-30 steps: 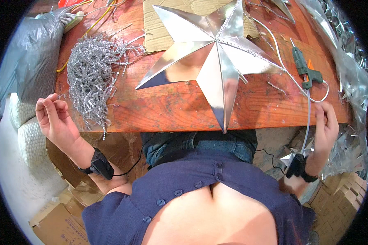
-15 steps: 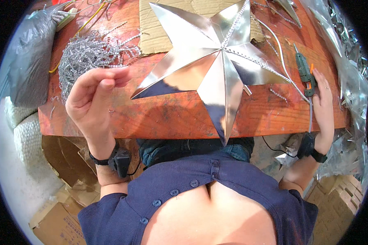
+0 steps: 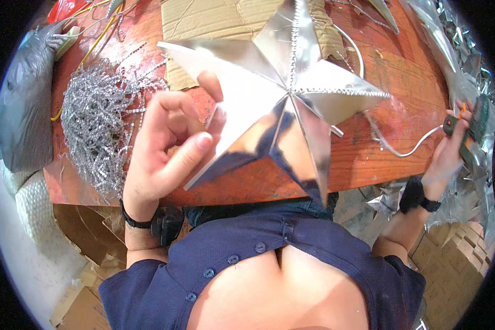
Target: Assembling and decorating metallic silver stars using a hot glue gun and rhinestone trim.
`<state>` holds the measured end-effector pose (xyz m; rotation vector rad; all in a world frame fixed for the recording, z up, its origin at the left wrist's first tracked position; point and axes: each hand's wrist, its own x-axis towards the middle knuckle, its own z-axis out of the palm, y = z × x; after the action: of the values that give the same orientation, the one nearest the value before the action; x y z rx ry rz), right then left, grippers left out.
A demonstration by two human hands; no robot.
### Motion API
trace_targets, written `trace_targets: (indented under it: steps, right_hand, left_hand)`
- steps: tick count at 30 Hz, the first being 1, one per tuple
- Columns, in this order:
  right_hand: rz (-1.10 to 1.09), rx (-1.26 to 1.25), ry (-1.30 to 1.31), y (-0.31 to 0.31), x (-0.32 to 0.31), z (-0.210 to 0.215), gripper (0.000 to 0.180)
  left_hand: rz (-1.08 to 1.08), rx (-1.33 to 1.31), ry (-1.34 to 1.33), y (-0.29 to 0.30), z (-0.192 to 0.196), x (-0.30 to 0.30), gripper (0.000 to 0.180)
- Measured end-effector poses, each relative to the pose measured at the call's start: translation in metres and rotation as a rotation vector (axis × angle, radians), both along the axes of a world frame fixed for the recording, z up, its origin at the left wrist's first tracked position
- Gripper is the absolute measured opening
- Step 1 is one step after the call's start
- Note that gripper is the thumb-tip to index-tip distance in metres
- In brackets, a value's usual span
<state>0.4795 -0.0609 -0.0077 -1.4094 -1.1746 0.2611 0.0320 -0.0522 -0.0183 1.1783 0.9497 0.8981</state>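
Observation:
A shiny silver five-pointed star (image 3: 247, 82) lies in the middle of the table, one point reaching over the near edge. Thin silver beaded trim (image 3: 335, 92) runs from its centre along the right point, and another line goes up the far point. My left hand (image 3: 168, 146) is over the star's left side, fingers bent and apart; whether the fingertips touch the metal I cannot tell. At the far right, my right hand (image 3: 448, 148) grips a green glue gun (image 3: 480, 116) with an orange trigger, raised beside the table's edge. Its white cord (image 3: 407, 154) curves back toward the star.
A tangled heap of silver beaded trim (image 3: 96, 126) sits at the left of the wooden table (image 3: 368, 170). Flat cardboard (image 3: 184, 27) lies under the star's far side. A grey plastic bag (image 3: 25, 104) stands at the left edge, silver foil pieces (image 3: 456, 60) at the right.
My right hand has picked the glue gun up off the table and moved it right. My left hand has come right, from beside the trim heap to the star. The star has turned slightly.

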Motion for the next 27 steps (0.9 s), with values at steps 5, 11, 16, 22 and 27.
trace_targets:
  steps: [5, 11, 16, 22, 27]
  right_hand:
    - [0.298, 0.052, 0.024, -0.011, -0.062, 0.023, 0.054]
    - [0.894, -0.019, -0.106, -0.007, -0.081, 0.028, 0.060]
    - [0.182, -0.110, -0.523, -0.020, -0.088, 0.042, 0.054]
    - [-0.419, -0.297, -0.711, -0.021, 0.120, 0.068, 0.040]
    - [-0.678, -0.366, -0.426, -0.051, 0.199, 0.094, 0.030]
  left_hand:
    - [-0.216, 0.028, 0.018, 0.000, -0.005, -0.005, 0.019]
    - [-0.164, 0.052, 0.039, -0.003, -0.009, -0.007, 0.014]
    - [-0.148, 0.191, 0.161, 0.006, -0.014, -0.010, 0.009]
    - [-0.026, 0.310, 0.280, -0.001, -0.003, -0.007, 0.007]
    - [-0.137, 0.243, 0.395, -0.004, 0.013, -0.008, 0.013]
